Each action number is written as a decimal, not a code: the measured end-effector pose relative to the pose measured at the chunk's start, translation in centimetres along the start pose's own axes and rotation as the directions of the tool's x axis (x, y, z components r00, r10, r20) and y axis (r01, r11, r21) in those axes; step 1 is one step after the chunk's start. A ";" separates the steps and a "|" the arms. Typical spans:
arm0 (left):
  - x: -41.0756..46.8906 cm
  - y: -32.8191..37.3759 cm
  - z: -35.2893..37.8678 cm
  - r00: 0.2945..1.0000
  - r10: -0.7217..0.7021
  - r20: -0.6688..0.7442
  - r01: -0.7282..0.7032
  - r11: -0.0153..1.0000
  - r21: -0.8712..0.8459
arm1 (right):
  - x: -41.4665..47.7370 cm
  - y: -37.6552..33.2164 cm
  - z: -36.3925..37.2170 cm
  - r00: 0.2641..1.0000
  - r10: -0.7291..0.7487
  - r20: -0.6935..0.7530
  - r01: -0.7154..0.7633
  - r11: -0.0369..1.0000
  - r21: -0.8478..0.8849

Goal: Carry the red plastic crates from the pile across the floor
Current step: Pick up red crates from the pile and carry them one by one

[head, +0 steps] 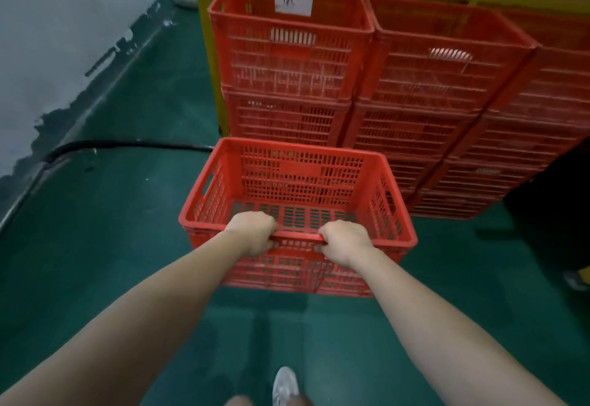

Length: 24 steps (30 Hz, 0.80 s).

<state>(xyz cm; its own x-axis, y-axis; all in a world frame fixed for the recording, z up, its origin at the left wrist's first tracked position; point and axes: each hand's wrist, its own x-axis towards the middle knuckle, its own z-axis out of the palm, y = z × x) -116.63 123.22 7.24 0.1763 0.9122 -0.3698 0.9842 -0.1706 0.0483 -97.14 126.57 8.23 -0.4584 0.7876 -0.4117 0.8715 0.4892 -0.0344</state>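
An empty red plastic crate (300,182) with slotted walls hangs in front of me above the green floor. My left hand (253,231) and my right hand (343,241) are both closed over its near rim, side by side, fingers curled inside. Behind it stands the pile of red crates (415,96), stacked several high in columns. The top left crate of the pile carries a white paper label (293,0).
A yellow frame (210,64) stands behind and left of the pile. A black cable (111,145) runs over the green floor (111,230) from the grey wall (48,38) on the left. My white shoe (285,386) shows at the bottom. A dark object (558,214) sits at the right.
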 end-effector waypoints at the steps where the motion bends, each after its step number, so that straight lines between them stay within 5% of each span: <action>1: 1.6 -0.7 1.4 1.000 -0.005 0.011 0.005 1.000 0.002 | 1.7 0.3 1.2 1.000 0.003 0.008 -0.004 1.000 0.003; 14: 22.8 -9.3 28.5 1.000 0.012 -0.006 -0.012 1.000 -0.005 | 25.8 1.9 26.5 1.000 0.012 -0.011 -0.012 1.000 -0.007; 24: 30.5 -12.6 39.4 1.000 -0.019 -0.021 0.019 1.000 0.004 | 35.4 2.2 37.6 0.998 0.014 -0.057 -0.014 1.000 -0.008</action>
<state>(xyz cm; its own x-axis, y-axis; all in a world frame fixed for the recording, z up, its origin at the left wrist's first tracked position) -124.43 138.46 -41.24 0.1584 0.9230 -0.3506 0.9872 -0.1550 0.0379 -104.94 141.45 -40.67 -0.4557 0.8142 -0.3599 0.8765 0.4809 -0.0217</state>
